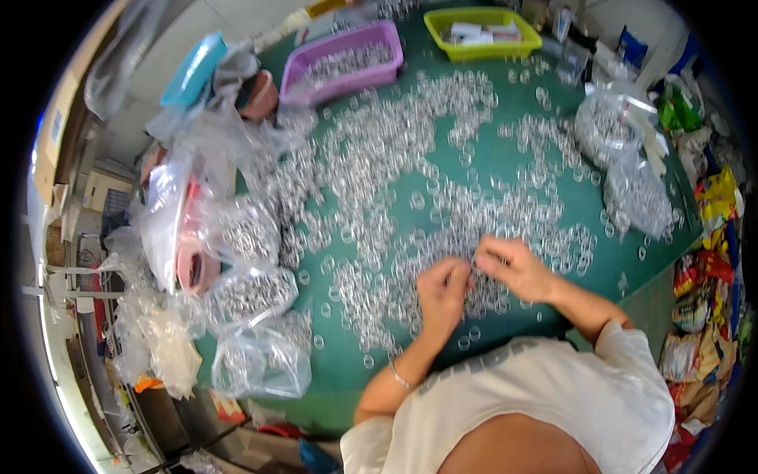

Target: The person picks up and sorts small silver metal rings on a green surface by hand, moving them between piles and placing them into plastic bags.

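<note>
My left hand (444,292) and my right hand (512,267) meet just above a wide spread of small shiny metal rings (371,158). Both have their fingers curled and pinched together, tips nearly touching. Whatever is between the fingertips is too small and blurred to make out; it may be a ring, but I cannot tell. Loose rings lie under and around both hands on the green tabletop (339,399), dense in the middle and scattered toward the near edge.
Clear plastic bags of rings (257,296) line the table's left side; another bag (636,193) sits at the right. At the back stand a purple basket (296,88) with rings and a yellow-green basket (482,54) with papers. Colourful packages (695,340) crowd beyond the right edge.
</note>
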Motion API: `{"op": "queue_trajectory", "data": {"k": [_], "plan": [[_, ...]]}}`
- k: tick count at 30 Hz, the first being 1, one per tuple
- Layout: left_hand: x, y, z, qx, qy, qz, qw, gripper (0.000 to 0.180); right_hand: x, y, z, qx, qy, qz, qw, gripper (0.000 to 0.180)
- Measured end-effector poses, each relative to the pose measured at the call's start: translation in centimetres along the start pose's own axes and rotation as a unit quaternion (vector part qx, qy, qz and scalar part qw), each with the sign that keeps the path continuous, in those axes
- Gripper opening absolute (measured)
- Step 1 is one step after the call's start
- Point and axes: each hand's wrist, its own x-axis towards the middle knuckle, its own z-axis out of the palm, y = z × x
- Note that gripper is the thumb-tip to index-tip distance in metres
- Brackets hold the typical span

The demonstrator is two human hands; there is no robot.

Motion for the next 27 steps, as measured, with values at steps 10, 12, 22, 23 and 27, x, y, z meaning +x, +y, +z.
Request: {"op": "queue_trajectory", "data": {"k": [10, 12, 22, 23, 27], "plan": [[-0.5, 0.7, 0.5, 0.064, 0.009, 0.167, 0.984, 0.019, -0.2, -1.4, -1.4, -0.004, -0.084, 0.059, 0.995, 0.028], [-0.7, 0.8, 0.8, 0.100, 0.033, 0.204, 0.973, 0.019, -0.3, -1.5, -1.3, 0.012, -0.083, 0.069, 0.994, 0.028], [-1.3, -0.4, 2.3, -0.007, 0.125, 0.126, 0.984, 0.023, -1.1, -1.4, 0.4, 0.180, -0.042, 0.134, 0.974, 0.026], [-1.2, -0.4, 2.3, -0.020, 0.119, 0.104, 0.987, 0.023, -1.1, -1.4, 0.5, 0.182, -0.036, 0.140, 0.973, 0.026], [-0.9, -0.5, 1.4, 0.053, 0.057, 0.093, 0.993, 0.019, -1.3, -0.9, 0.5, 0.160, -0.020, 0.136, 0.977, 0.026]]}}
